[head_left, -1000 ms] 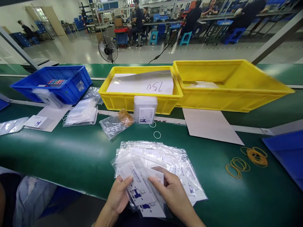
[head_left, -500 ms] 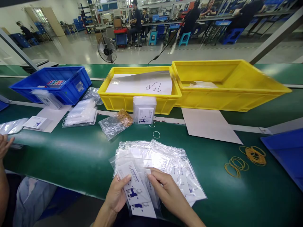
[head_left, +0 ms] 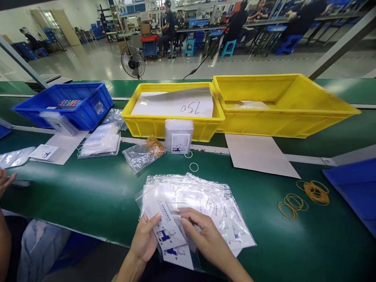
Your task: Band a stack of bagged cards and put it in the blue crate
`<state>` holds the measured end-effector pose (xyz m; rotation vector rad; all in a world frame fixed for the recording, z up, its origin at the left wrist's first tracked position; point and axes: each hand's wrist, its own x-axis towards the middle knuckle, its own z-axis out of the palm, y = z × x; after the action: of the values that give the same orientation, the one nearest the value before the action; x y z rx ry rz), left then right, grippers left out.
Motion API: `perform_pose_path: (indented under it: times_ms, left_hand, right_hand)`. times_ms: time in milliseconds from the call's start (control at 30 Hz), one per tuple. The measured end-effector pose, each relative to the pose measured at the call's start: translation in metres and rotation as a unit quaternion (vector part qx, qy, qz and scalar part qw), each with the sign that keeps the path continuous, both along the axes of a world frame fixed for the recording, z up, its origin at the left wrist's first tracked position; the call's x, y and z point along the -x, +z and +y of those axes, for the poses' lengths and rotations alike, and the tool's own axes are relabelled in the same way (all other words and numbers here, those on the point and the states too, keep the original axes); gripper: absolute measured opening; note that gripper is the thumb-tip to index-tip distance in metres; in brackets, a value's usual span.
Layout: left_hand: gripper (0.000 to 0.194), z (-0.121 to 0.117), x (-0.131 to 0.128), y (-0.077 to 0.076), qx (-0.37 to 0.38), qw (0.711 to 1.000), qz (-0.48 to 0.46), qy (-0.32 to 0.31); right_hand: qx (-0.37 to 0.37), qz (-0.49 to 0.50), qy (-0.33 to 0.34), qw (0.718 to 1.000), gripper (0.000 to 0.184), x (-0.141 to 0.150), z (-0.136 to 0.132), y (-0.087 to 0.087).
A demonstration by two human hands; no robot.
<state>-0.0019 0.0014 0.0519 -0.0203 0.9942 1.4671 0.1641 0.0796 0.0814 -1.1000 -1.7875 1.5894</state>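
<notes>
Since a second ago, a co-worker's hand (head_left: 4,181), cut off at the view's edge, has appeared over the counter's (head_left: 88,188) left end, beside a blurred grey item (head_left: 21,183). Near the counter's front edge, the left hand (head_left: 144,239) grips printed cards (head_left: 168,228) between thumb and fingers, the upper partly covering the lower. Whether the right hand (head_left: 205,237) pinches anything with its blurred fingertips, I cannot tell. Bagged cards (head_left: 210,199) lie fanned just behind, partly hidden.

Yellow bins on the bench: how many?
2. The middle yellow bin has a white sheet in it; the right yellow bin stands just beside it, to the right. No others show, though anything low behind these would be hidden.
</notes>
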Motion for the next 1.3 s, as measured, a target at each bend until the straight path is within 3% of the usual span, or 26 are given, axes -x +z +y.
perform_pose_path:
  times_ms: [67, 233, 400, 467, 533, 633, 733, 833, 967, 1067, 1167, 1300]
  left_hand:
    - [0.075, 0.000, 0.003, 0.001, 0.011, 1.000, 0.017, 0.016]
    - [0.066, -0.005, 0.022, 0.005, 0.032, 0.997, 0.036, 0.059]
    - [0.066, 0.007, 0.000, 0.009, -0.011, 0.998, 0.069, 0.007]
    - [0.067, 0.016, -0.013, 0.009, -0.039, 0.990, 0.139, -0.002]
    - [0.067, 0.023, -0.015, 0.008, -0.053, 0.963, 0.262, 0.021]
    - [0.070, 0.024, 0.003, 0.004, 0.005, 0.900, 0.433, 0.054]
    - [0.076, 0.017, 0.025, -0.004, 0.077, 0.876, 0.475, 0.040]
    - [0.080, 0.013, 0.020, -0.014, 0.076, 0.883, 0.464, -0.004]
    - [0.080, 0.011, -0.016, -0.024, 0.030, 0.880, 0.474, -0.008]
    - [0.083, 0.008, -0.038, -0.028, 0.021, 0.894, 0.442, -0.075]
    - [0.083, 0.004, -0.052, -0.030, 0.015, 0.886, 0.441, -0.144]
    - [0.083, -0.001, -0.060, -0.032, 0.015, 0.879, 0.444, -0.175]
  right_hand:
    - [0.016, 0.025, 0.030, 0.999, 0.044, -0.002, 0.003, -0.001]
    - [0.065, -0.008, -0.063, 0.996, 0.043, -0.029, 0.028, -0.013]
    - [-0.018, -0.160, -0.192, 0.968, 0.066, -0.061, 0.045, -0.036]
    - [-0.048, -0.209, -0.216, 0.952, 0.069, -0.077, 0.048, -0.046]
    - [-0.072, -0.269, -0.231, 0.932, 0.077, -0.096, 0.050, -0.057]
    - [-0.072, -0.365, -0.239, 0.897, 0.097, -0.120, 0.049, -0.070]
    - [-0.057, -0.417, -0.242, 0.874, 0.112, -0.130, 0.044, -0.080]
    - [-0.068, -0.401, -0.224, 0.885, 0.106, -0.118, 0.035, -0.085]
    - [-0.088, -0.331, -0.175, 0.923, 0.077, -0.082, 0.020, -0.086]
    - [-0.092, -0.288, -0.171, 0.938, 0.064, -0.059, 0.011, -0.081]
    - [-0.068, -0.257, -0.155, 0.951, 0.062, -0.051, 0.007, -0.071]
    - [0.004, -0.223, -0.136, 0.965, 0.063, -0.059, 0.007, -0.064]
